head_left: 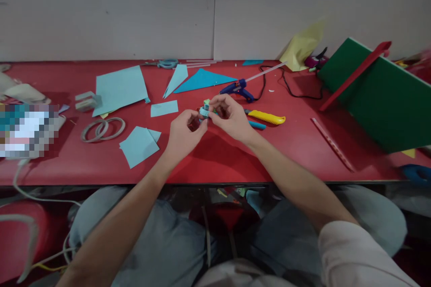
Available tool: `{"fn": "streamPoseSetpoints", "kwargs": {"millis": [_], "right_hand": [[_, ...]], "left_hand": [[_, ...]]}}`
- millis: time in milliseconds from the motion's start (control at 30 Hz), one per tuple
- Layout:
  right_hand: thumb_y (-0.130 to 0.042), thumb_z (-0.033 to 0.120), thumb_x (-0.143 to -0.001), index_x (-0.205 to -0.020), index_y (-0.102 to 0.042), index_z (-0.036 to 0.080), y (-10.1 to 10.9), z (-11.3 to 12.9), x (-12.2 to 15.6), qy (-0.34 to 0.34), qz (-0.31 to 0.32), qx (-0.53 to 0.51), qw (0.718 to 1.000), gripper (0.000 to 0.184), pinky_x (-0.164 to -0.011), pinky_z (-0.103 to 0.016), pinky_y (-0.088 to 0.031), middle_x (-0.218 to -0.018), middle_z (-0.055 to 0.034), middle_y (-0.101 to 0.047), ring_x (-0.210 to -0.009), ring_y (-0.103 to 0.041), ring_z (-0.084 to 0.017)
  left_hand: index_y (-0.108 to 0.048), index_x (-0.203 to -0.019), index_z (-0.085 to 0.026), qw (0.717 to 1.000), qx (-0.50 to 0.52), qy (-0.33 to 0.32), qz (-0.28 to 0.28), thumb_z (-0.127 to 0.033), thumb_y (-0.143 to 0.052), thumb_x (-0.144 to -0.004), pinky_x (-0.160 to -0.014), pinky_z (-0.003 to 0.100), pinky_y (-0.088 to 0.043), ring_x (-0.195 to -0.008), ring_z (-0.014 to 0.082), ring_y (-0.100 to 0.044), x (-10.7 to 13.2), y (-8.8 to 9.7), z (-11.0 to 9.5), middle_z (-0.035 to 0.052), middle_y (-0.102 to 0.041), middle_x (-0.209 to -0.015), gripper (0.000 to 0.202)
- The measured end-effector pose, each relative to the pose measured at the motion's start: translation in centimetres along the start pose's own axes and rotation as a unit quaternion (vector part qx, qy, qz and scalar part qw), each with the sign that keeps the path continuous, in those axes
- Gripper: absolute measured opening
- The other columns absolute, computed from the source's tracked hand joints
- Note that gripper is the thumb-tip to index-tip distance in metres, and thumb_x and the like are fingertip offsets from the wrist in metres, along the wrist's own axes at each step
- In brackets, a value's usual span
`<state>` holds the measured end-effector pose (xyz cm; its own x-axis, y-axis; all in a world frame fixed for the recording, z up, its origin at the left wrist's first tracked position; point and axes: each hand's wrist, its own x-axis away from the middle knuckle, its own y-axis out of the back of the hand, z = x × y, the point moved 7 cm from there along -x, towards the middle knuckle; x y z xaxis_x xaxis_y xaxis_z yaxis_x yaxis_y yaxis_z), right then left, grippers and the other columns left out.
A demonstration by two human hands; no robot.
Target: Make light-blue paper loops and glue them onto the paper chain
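Above the middle of the red table, my left hand (pixel 185 132) and my right hand (pixel 232 116) meet around a small light-blue rolled paper piece (pixel 204 112). Fingertips of both hands pinch it, and some green shows at its top. Fingers cover part of it, so its full shape is hidden. Just beyond my left hand lies a light-blue paper rectangle (pixel 164 108). Cut light-blue paper pieces (pixel 139 147) rest to its near left. Close to my right hand are a yellow utility knife (pixel 267 117), a blue stick-like tool (pixel 257 124) and a blue glue gun (pixel 240 89).
A large light-blue sheet (pixel 119 89), tape rings (pixel 103 130) and scissors (pixel 167 63) lie left and back. Darker blue folded paper (pixel 205 80) is behind my hands. A green board (pixel 377 98) with a red strip leans at right, near a ruler (pixel 332 143).
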<state>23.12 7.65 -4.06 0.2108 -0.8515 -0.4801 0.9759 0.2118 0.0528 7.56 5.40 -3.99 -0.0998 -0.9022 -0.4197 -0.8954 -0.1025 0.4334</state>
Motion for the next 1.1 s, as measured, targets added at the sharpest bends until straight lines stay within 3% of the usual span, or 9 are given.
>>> {"fn": "streamPoseSetpoints", "kwargs": {"millis": [233,367,467,567,767,967,1100], "right_hand": [[-0.078,0.043,-0.085,-0.107,-0.058,0.026,-0.4,-0.7,0.2,-0.056,-0.036,-0.058,0.996,0.034,-0.082,-0.032,-0.055,-0.097,-0.0004,-0.067,-0.088,-0.064,-0.015],[-0.081,0.046,-0.083,-0.106,-0.062,0.025,-0.3,-0.7,0.3,-0.080,-0.047,-0.047,0.995,0.036,-0.084,-0.034,-0.058,-0.096,-0.0013,-0.071,-0.088,-0.067,-0.015],[-0.082,0.045,-0.083,-0.105,-0.065,0.025,-0.3,-0.8,0.3,-0.089,-0.056,-0.053,0.993,0.034,-0.082,-0.034,-0.059,-0.093,-0.0011,-0.072,-0.083,-0.067,-0.015],[-0.079,0.045,-0.087,-0.106,-0.069,0.023,-0.2,-1.1,0.3,-0.088,-0.066,-0.034,0.993,0.030,-0.078,-0.033,-0.058,-0.090,-0.0012,-0.070,-0.080,-0.065,-0.015],[-0.078,0.037,-0.085,-0.090,-0.074,0.022,1.5,-0.6,-0.2,-0.021,-0.093,0.071,0.993,0.017,-0.078,-0.035,-0.055,-0.109,-0.0064,-0.066,-0.083,-0.063,-0.015],[-0.076,0.038,-0.081,-0.086,-0.072,0.019,1.3,-1.4,-0.3,-0.108,-0.079,0.052,0.990,0.020,-0.078,-0.035,-0.052,-0.086,-0.0038,-0.071,-0.078,-0.061,-0.015],[-0.076,0.040,-0.076,-0.084,-0.070,0.018,0.6,-1.7,0.3,-0.174,-0.097,-0.011,0.980,0.024,-0.068,-0.031,-0.048,-0.079,-0.0017,-0.070,-0.070,-0.058,-0.014]], "left_hand": [[-0.065,-0.087,-0.021,0.978,0.176,0.100,-0.043,-0.038,-0.079,-0.085,-0.057,0.026,-0.045,-0.064,0.0120,-0.057,0.6,-1.5,1.1,-0.0002,-0.066,-0.077,0.022],[-0.069,-0.093,-0.022,0.969,0.192,0.131,-0.080,-0.047,-0.080,-0.086,-0.050,0.026,-0.040,-0.055,0.0102,-0.049,0.8,-1.2,1.3,-0.0027,-0.061,-0.069,0.028],[-0.070,-0.093,-0.022,0.969,0.189,0.126,-0.095,-0.052,-0.079,-0.085,-0.053,0.027,-0.043,-0.057,0.0118,-0.052,0.6,-0.9,1.1,-0.0020,-0.061,-0.067,0.032],[-0.069,-0.092,-0.022,0.972,0.183,0.127,-0.080,-0.054,-0.077,-0.085,-0.057,0.029,-0.046,-0.060,0.0135,-0.055,-0.1,-1.0,0.9,-0.0010,-0.062,-0.068,0.034],[-0.071,-0.085,-0.020,0.989,0.121,0.085,-0.006,-0.047,-0.075,-0.086,-0.063,0.030,-0.048,-0.064,0.0148,-0.058,-1.8,-0.5,0.1,0.0014,-0.066,-0.071,0.028],[-0.070,-0.081,-0.020,0.990,0.091,0.098,0.041,-0.047,-0.074,-0.084,-0.056,0.028,-0.043,-0.055,0.0128,-0.051,-2.6,-0.3,0.2,0.0000,-0.062,-0.061,0.028],[-0.071,-0.081,-0.019,0.984,0.121,0.127,0.037,-0.052,-0.079,-0.079,-0.052,0.027,-0.040,-0.052,0.0115,-0.048,-2.4,-0.8,1.0,0.0000,-0.061,-0.063,0.034]]}}
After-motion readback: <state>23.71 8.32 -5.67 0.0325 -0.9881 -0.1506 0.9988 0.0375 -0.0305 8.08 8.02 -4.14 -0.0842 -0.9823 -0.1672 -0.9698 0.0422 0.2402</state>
